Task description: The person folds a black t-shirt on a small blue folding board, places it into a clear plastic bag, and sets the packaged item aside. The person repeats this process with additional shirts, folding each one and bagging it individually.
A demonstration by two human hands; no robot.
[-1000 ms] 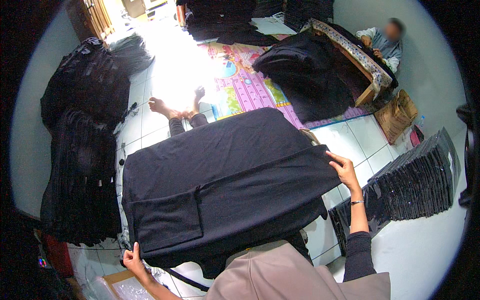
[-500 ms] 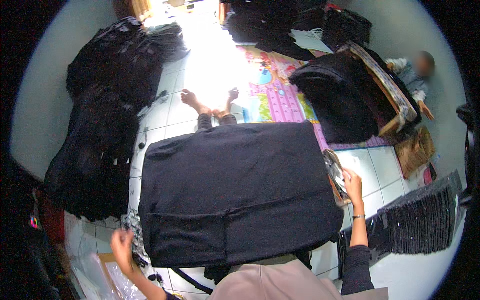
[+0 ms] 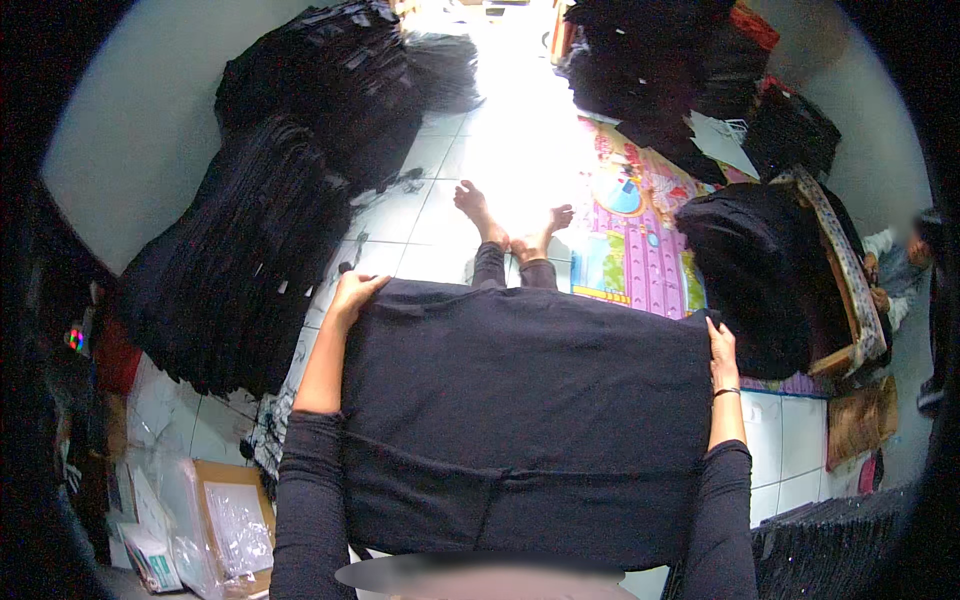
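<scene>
A wide black cloth (image 3: 530,390) lies spread over my lap, with seams crossing its nearer part. My left hand (image 3: 358,295) closes on its far left corner, fingers pointing inward over the edge. At the far right corner, my right hand (image 3: 721,348) grips the cloth's edge, thumb on top and the other fingers partly hidden. Both arms reach forward along the cloth's sides. My bare feet (image 3: 482,215) stick out beyond its far edge.
Tall piles of black cloth (image 3: 240,250) stand at left; more black cloth (image 3: 650,60) lies far right. A wooden-framed box (image 3: 850,290) stands right, near another person (image 3: 900,270). A cardboard piece with plastic sleeves (image 3: 235,520) is at lower left, a row of black packets (image 3: 830,545) lower right.
Both hands have moved to the cloth's far corners and taken hold, the left from beside the near left edge, the right from the right side. The view has shifted, moving the scene rightward.
</scene>
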